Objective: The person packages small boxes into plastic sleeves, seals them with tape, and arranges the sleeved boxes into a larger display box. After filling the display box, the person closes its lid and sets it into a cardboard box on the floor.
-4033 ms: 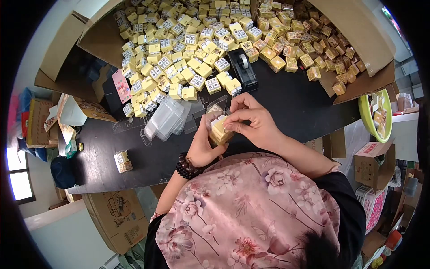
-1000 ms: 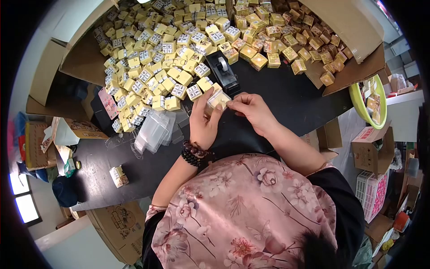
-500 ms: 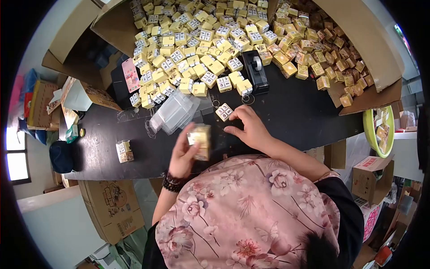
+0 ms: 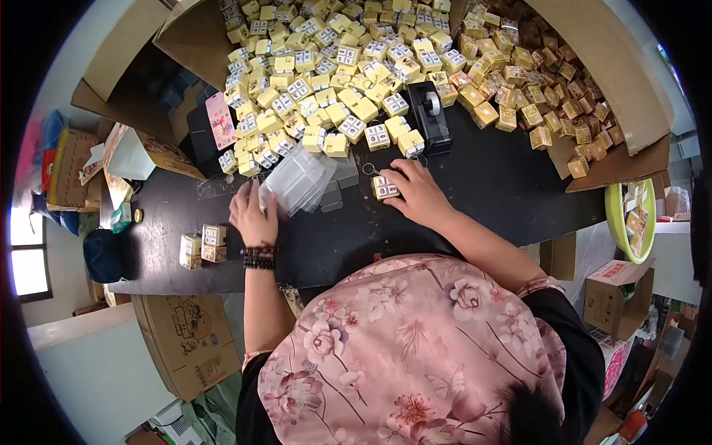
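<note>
My right hand [image 4: 421,194] grips a small yellow cube keychain [image 4: 386,188] between thumb and fingers, its white picture face upward. The metal key ring [image 4: 370,169] lies just beyond the cube on the black table. My left hand [image 4: 254,216] is open, fingers spread, with its fingertips at the left edge of a stack of clear plastic packaging [image 4: 297,178]. To the left of this hand, two small packed boxes [image 4: 214,243] stand close together.
Yellow cubes [image 4: 326,89] pile up at the back, and orange-brown boxes [image 4: 519,81] at the back right between cardboard walls. A black tape dispenser [image 4: 430,119] stands ahead of my right hand. A pink card [image 4: 220,120] and a green-rimmed basket [image 4: 614,222] flank the work area.
My left hand has let go of the yellow box, now at the left beside another, and moved to the clear plastic. My right hand has closed on the cube and shifted it slightly right.
</note>
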Demonstrator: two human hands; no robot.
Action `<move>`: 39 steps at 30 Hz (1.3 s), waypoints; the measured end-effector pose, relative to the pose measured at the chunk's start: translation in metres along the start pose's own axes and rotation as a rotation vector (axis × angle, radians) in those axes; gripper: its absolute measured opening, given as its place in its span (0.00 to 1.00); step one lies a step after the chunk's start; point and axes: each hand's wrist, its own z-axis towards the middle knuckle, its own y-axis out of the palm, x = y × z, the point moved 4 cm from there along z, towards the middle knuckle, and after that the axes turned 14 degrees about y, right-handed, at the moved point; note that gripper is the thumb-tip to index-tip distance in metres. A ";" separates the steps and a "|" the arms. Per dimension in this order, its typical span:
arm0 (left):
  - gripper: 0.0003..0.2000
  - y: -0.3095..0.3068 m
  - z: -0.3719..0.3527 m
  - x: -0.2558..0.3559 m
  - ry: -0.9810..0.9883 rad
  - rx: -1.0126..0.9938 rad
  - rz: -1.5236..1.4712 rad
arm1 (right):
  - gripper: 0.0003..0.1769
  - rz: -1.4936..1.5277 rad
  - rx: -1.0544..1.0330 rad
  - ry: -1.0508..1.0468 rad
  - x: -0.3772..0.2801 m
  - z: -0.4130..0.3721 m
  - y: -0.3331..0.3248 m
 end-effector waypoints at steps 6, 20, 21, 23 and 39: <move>0.20 0.036 0.030 -0.020 -0.156 -0.295 -0.366 | 0.24 -0.001 0.158 -0.032 -0.004 -0.019 -0.026; 0.17 -0.021 -0.016 0.093 -0.549 0.031 -1.441 | 0.16 1.241 -0.347 0.452 -0.054 -0.014 0.025; 0.23 -0.029 -0.017 0.117 -0.439 0.011 -1.465 | 0.15 1.189 -0.510 0.495 -0.063 -0.011 0.019; 0.37 -0.038 -0.013 0.148 -0.206 0.058 -1.254 | 0.13 1.395 -0.457 0.454 -0.064 -0.012 0.026; 0.04 -0.070 0.038 0.192 0.380 -0.390 -1.184 | 0.28 1.525 -1.272 0.291 -0.017 -0.042 -0.034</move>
